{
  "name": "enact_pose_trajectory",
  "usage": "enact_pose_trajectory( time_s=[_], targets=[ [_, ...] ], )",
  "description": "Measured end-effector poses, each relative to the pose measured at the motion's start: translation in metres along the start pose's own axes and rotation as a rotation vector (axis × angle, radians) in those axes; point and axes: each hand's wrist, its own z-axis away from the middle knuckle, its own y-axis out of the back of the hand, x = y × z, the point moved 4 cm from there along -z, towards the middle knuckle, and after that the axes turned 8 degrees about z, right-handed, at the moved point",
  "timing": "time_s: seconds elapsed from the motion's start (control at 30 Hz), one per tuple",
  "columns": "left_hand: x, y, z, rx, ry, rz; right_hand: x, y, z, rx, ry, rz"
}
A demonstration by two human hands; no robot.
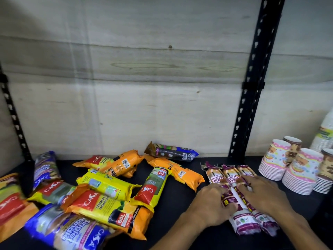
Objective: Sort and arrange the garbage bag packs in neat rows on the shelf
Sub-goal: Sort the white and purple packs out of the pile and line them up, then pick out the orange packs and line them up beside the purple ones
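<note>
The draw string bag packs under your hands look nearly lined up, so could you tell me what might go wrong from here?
1. The draw string bag packs are round rolls; once the left hand and right hand lift, they may roll apart.
2. The paper cup stacks stand close by; a sideways nudge could topple them.

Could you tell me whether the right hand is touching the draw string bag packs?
Touching. The head view shows the right hand lying on the draw string bag packs, its fingers spread across the rightmost packs with no gap visible beneath them.
</note>
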Motion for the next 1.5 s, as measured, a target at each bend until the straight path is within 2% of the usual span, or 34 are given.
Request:
enact_pose_trajectory(
  time_s=[0.13, 0.2, 0.37, 0.5, 0.63, 0.73, 1.0, 1.37, 1.5],
  targets=[
    [-0.022, 0.049, 0.029, 0.153, 0.078, -0.043, -0.047, 0.025, 0.02, 0.259, 0.015, -0.029],
    [-0.043, 0.084, 0.047, 0.266, 0.128, -0.101, -0.078, 0.025, 0.024, 0.292, 0.073, -0.138],
    [-0.096, 0.174, 0.095, 0.489, 0.262, -0.281, -0.164, 0.015, 0.04, 0.101, 0.145, -0.452],
    [-0.134, 0.218, 0.123, 0.543, 0.472, -0.475, -0.217, 0.0, 0.054, -0.094, 0.135, -0.544],
    [-0.169, 0.239, 0.137, 0.587, 0.665, -0.447, -0.247, -0.013, 0.06, -0.218, 0.074, -0.581],
    [-0.189, 0.244, 0.14, 0.563, 0.723, -0.341, -0.259, -0.014, 0.062, -0.216, 0.059, -0.565],
    [-0.186, 0.24, 0.134, 0.544, 0.703, -0.234, -0.269, -0.017, 0.06, -0.175, 0.058, -0.486],
    [-0.174, 0.239, 0.119, 0.739, 0.502, 0.114, -0.26, -0.014, 0.057, -0.165, 0.084, -0.515],
    [-0.173, 0.245, 0.123, 0.828, 0.423, 0.229, -0.256, 0.009, 0.063, -0.099, 0.127, -0.575]
  ],
)
